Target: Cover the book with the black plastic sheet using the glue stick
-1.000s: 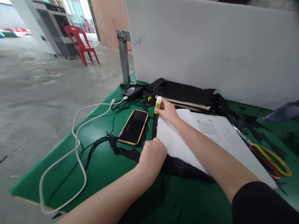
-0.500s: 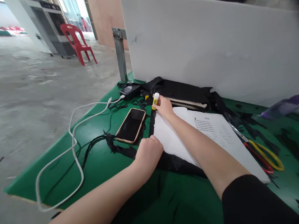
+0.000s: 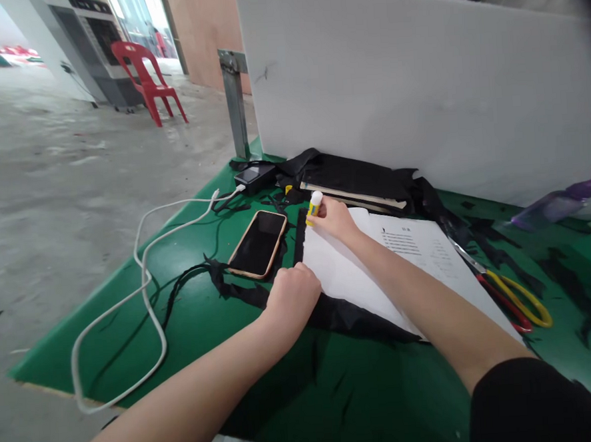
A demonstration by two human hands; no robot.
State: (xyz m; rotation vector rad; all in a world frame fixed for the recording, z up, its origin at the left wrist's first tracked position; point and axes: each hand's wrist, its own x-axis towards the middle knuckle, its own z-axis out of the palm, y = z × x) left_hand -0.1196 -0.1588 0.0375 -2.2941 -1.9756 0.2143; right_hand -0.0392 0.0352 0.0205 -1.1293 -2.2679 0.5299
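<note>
A yellow glue stick (image 3: pixel 314 208) with a white end at the top is gripped in my right hand (image 3: pixel 336 218), over the left edge of a white printed booklet (image 3: pixel 345 264). Under the booklet lies black sheet material (image 3: pixel 351 317), showing along its left and near edges. My left hand (image 3: pixel 293 294) is closed at the near left corner of the booklet and the black sheet; its fingertips are hidden, so what they pinch cannot be made out. Just beyond that hand a phone (image 3: pixel 258 243) lies flat, screen dark.
Scissors (image 3: pixel 518 297) with red and yellow handles lie at the booklet's right edge. A black-covered book (image 3: pixel 357 177) sits behind it, against a white panel (image 3: pixel 391 75). A white cable (image 3: pixel 146 277) loops across the green table (image 3: pixel 123 345) from a black device (image 3: pixel 255 177). A purple bottle (image 3: pixel 557 205) is at right.
My right hand has moved slightly right and nearer with the glue stick, along the booklet's left side. My left hand stays at the corner. The view has shifted a little.
</note>
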